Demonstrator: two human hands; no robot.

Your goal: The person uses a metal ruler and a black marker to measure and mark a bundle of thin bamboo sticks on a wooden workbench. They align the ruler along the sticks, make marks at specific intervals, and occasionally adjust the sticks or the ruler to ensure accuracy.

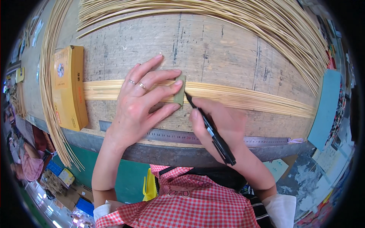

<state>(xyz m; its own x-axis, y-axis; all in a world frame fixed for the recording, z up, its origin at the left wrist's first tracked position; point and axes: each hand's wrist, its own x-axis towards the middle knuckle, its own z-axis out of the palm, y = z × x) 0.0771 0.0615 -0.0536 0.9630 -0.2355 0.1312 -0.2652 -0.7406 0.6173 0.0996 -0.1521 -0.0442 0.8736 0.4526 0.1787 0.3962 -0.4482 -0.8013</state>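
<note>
A flat row of thin bamboo sticks (247, 98) lies across the wooden table. My left hand (142, 91), with two rings on it, rests over the sticks with its fingers spread. Its fingertips hold a short green strip (180, 91) down crosswise on them, the thumb near the strip's lower end. My right hand (222, 119), slightly blurred, is closed round a black marker pen (213, 133). The pen's tip meets the sticks right beside the strip's right edge. Under my wrists, a metal ruler (171, 135) lies along the table's near edge, partly hidden.
At the left end of the row stands a yellow box (68, 91), beside a long bundle of sticks (47, 76). A large pile of sticks (228, 13) curves along the far side. A blue-green board (325, 108) stands at the right end.
</note>
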